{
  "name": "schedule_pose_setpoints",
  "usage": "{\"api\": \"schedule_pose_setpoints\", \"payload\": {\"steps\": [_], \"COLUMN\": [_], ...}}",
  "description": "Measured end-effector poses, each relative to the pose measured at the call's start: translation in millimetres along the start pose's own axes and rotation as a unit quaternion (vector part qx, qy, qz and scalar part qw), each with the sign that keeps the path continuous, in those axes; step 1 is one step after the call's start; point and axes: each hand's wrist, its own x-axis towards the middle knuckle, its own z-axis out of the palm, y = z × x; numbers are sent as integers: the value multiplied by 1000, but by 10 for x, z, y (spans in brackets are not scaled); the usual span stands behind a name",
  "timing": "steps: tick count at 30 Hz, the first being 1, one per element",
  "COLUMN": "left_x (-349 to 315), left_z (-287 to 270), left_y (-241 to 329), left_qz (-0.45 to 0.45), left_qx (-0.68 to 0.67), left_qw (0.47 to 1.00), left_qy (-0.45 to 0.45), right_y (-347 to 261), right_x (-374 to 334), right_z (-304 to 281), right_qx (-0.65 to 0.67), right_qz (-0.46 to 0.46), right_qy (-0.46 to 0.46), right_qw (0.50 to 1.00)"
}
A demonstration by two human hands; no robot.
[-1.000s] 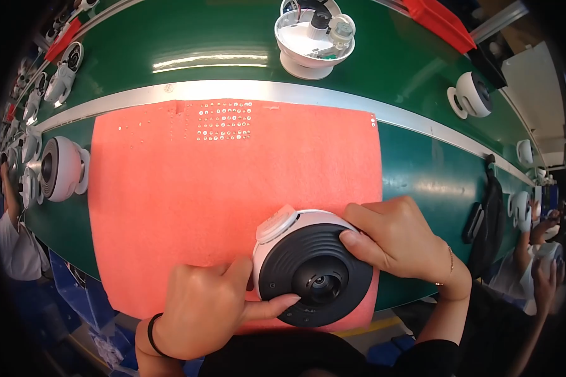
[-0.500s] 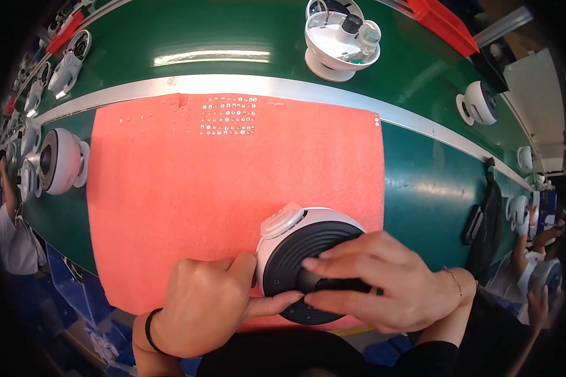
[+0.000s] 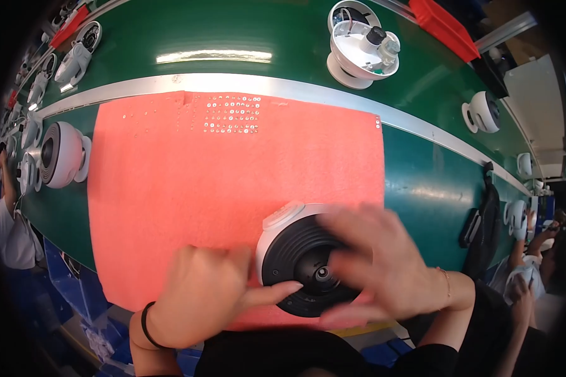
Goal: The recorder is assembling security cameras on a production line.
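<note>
A round white device (image 3: 268,248) with a black, ring-ribbed face (image 3: 289,257) and a lens (image 3: 322,272) at its centre lies tilted up near the front edge of the salmon foam mat (image 3: 170,188). My left hand (image 3: 201,292) grips its left side, with curled fingers against the white shell and the thumb laid across the lower black face. Blurred by motion, my right hand (image 3: 387,267) hovers over the right part of the face, its fingers apart and nothing visible in them. It covers part of the rim.
Rows of small screws (image 3: 233,116) sit on the mat's far part. An opened white housing (image 3: 358,53) stands on the green belt beyond the metal rail (image 3: 283,86). A similar device (image 3: 63,155) stands at left, another (image 3: 482,113) at far right. Other people work at both sides.
My right hand has drawn back from the middle of the black face and spread, uncovering the lens. My left hand keeps its hold. The opened housing on the belt has shifted right.
</note>
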Motion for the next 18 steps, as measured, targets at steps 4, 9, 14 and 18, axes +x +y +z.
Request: {"api": "schedule_pose_setpoints", "payload": {"steps": [4, 9, 14, 18], "left_x": [31, -61, -136, -57], "left_z": [111, 104, -114, -261], "left_y": [-81, 101, 295, 162], "left_qz": [-49, -47, 57, 71], "left_qx": [-230, -509, -404, -386], "left_qw": [967, 858, 909, 913], "left_qy": [-101, -56, 89, 108], "right_y": [172, 20, -88, -147], "right_x": [-162, -181, -13, 165], "right_z": [120, 29, -11, -156], "right_qx": [378, 410, 233, 196], "right_qz": [310, 270, 195, 188], "right_qy": [-96, -8, 96, 113], "right_qw": [867, 871, 948, 956]}}
